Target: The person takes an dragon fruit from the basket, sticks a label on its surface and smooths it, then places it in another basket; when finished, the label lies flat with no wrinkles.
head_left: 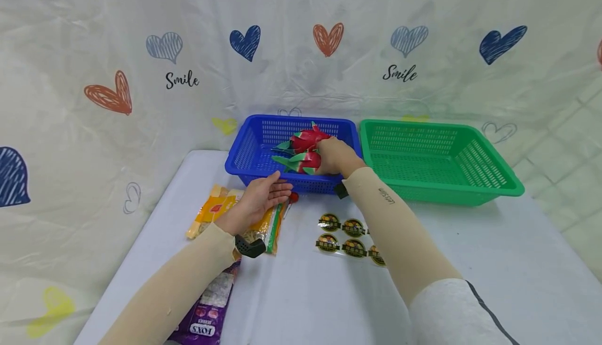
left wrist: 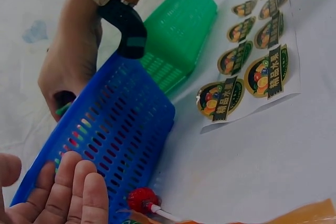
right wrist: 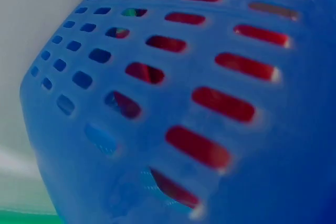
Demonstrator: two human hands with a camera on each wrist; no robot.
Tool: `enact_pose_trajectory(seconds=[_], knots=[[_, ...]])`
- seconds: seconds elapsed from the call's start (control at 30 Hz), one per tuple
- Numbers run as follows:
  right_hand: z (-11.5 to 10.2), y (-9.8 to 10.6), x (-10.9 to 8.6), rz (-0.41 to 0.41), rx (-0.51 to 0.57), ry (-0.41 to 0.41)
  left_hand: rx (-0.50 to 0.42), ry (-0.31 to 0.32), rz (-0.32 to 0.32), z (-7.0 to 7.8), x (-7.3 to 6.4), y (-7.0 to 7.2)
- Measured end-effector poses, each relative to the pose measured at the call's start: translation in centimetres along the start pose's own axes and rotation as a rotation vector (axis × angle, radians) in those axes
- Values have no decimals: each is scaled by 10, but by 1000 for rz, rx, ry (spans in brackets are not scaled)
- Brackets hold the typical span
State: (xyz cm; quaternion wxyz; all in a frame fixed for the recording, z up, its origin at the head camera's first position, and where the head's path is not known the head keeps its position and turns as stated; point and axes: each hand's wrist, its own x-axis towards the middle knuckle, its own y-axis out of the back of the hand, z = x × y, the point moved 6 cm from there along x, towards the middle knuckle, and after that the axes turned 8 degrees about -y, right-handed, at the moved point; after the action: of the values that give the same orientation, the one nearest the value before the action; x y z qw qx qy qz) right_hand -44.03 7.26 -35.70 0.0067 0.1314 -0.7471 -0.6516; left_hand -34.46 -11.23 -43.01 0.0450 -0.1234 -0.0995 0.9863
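Note:
Inside a blue plastic basket (head_left: 254, 164) lie two red dragon fruits with green leaf tips, a front dragon fruit (head_left: 310, 161) and a back dragon fruit (head_left: 305, 140). My right hand (head_left: 337, 155) reaches over the basket's rim and grips the front fruit at its right end; its fingertips are hidden. In the right wrist view, red shows through the slots of the basket wall (right wrist: 121, 171). My left hand (head_left: 258, 198) is at the outside of the basket's front wall, fingers extended and palm bare. Whether it touches the wall I cannot tell.
A green basket (head_left: 489, 193) stands to the right of the blue one. A sheet of round fruit stickers (head_left: 354, 248) lies in front. Under my left arm are a yellow food packet (head_left: 273, 230) and a purple packet (head_left: 207, 319). A red lollipop (left wrist: 142, 200) lies by the blue basket.

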Motion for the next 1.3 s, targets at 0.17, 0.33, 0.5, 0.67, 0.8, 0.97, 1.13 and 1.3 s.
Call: enact_pose_trajectory(seconds=[0.17,0.33,0.5,0.67,0.8,0.97,1.13,1.3], knots=[[5,7,-5,27,34,14,29,-5,-10,0,-2,-1],[10,16,-12,52,72,13,29,-9,-4,0,-1,-1],[14,22,-16,62,98,5,14,-18,4,0,0,-2],[16,31,-25,91,113,12,-8,-17,7,-1,1,-1],[19,42,-36,118,122,38,-31,-22,-1,0,2,-2],[29,54,-51,145,109,33,-44,-35,-22,0,2,-4],[40,64,-73,187,117,44,-61,-36,-30,1,3,-5],[46,67,-101,225,110,87,-69,-35,-23,2,3,-4]])
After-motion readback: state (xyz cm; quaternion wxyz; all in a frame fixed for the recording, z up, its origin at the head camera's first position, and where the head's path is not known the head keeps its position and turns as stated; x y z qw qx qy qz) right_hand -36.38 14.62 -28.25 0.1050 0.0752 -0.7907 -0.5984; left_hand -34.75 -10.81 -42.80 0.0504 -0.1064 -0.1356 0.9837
